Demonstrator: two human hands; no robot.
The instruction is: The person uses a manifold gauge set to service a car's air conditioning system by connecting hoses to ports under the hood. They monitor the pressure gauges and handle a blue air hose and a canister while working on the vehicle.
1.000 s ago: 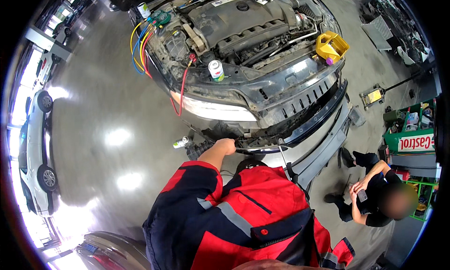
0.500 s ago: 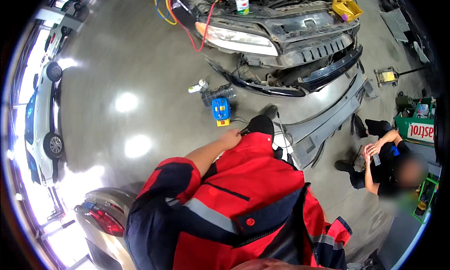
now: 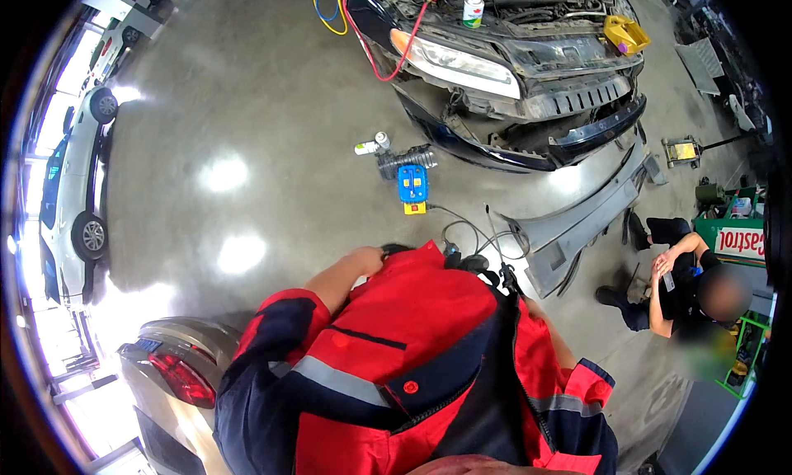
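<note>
My left hand [image 3: 368,261] is at the jacket's left edge, beside dark cloth. Its fingers look curled in, and what they grip is hidden. My right forearm [image 3: 558,335] shows beyond the open front of my red and navy jacket [image 3: 429,289]; the right hand is behind that front. Just past it, a black fitting with a thin dark rod [image 3: 497,240] sticks up, but whether my hand holds it is hidden. Dark cables [image 3: 470,225] loop on the floor there. They run from a blue and yellow box-shaped device [image 3: 412,185].
Ahead stands a car [image 3: 495,63] with its front stripped, a loose black bumper [image 3: 528,149] below. A grey panel [image 3: 569,223] lies on the floor. A seated co-worker [image 3: 685,277] is at right, near a floor jack [image 3: 683,152]. A beige car [image 3: 190,368] is at left.
My view has shifted, so the car and the device appear farther right. My left hand has drawn back toward my body. My right forearm now shows more, beside the jacket's open front.
</note>
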